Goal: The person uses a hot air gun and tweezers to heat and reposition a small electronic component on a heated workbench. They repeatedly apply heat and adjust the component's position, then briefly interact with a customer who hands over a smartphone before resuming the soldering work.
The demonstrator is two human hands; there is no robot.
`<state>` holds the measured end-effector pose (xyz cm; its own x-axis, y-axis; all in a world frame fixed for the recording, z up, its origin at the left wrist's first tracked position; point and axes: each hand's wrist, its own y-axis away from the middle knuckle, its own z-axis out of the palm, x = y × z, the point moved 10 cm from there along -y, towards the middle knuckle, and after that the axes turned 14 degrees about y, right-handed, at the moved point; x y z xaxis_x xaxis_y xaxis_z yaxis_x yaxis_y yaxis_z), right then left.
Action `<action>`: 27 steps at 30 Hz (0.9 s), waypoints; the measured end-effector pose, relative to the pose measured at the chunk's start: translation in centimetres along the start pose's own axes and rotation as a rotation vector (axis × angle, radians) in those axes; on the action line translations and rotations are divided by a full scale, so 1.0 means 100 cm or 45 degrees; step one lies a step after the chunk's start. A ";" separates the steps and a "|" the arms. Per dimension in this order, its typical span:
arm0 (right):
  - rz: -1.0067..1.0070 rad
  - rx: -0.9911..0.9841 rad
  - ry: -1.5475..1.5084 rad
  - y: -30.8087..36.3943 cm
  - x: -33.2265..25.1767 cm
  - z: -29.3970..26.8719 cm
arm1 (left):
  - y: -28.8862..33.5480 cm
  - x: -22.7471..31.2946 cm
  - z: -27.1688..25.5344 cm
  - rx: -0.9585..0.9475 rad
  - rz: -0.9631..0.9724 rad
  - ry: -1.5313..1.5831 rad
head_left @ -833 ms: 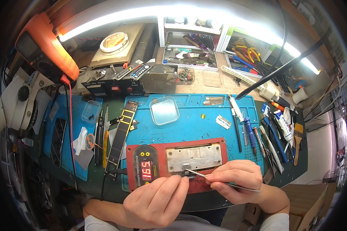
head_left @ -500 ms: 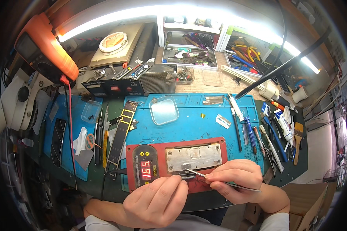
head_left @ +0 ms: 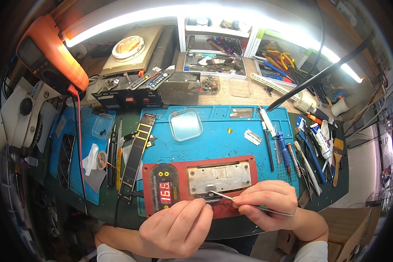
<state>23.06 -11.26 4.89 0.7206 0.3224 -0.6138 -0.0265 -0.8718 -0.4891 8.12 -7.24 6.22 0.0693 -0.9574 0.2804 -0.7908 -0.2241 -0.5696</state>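
Note:
My right hand (head_left: 268,203) grips a slim metal tool (head_left: 222,196) between thumb and fingers. The tool's tip meets a small grey chip-like piece (head_left: 211,188) at the front edge of a silver metal plate (head_left: 231,175). That plate is set into a red heating station (head_left: 179,164) with a lit digital display (head_left: 165,192). To the left, my left hand (head_left: 179,227) is closed in a pinch at the station's front edge. A thin dark sliver (head_left: 213,201) shows by its fingertips; whether they hold it is hard to see.
The station stands on a blue work mat (head_left: 214,148). A clear plastic box (head_left: 185,125), a razor blade (head_left: 252,137) and a long black-and-gold strip (head_left: 137,150) lie beyond. Brushes and tweezers (head_left: 308,168) lie right. An orange multimeter (head_left: 52,54) hangs left.
The digits on the station's display have changed. Both hands and the metal tool stay almost where they were.

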 end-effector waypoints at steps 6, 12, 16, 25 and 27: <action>-0.006 -0.001 -0.004 -0.002 -0.001 0.000 | 0.000 0.000 0.000 -0.010 0.004 -0.007; -0.002 -0.001 -0.003 0.000 0.000 0.000 | 0.000 0.000 0.000 -0.026 0.009 0.000; -0.002 0.005 -0.004 -0.001 0.000 0.000 | 0.000 0.000 0.000 -0.030 0.011 0.001; -0.005 0.008 -0.002 -0.001 0.000 0.000 | -0.004 0.002 0.000 -0.070 0.046 -0.002; -0.005 0.004 0.003 -0.001 0.000 0.000 | -0.004 0.001 -0.001 -0.062 0.042 0.028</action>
<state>23.05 -11.19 4.98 0.7222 0.3253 -0.6104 -0.0258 -0.8692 -0.4938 8.36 -7.20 6.57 0.0298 -0.9596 0.2797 -0.8213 -0.1830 -0.5403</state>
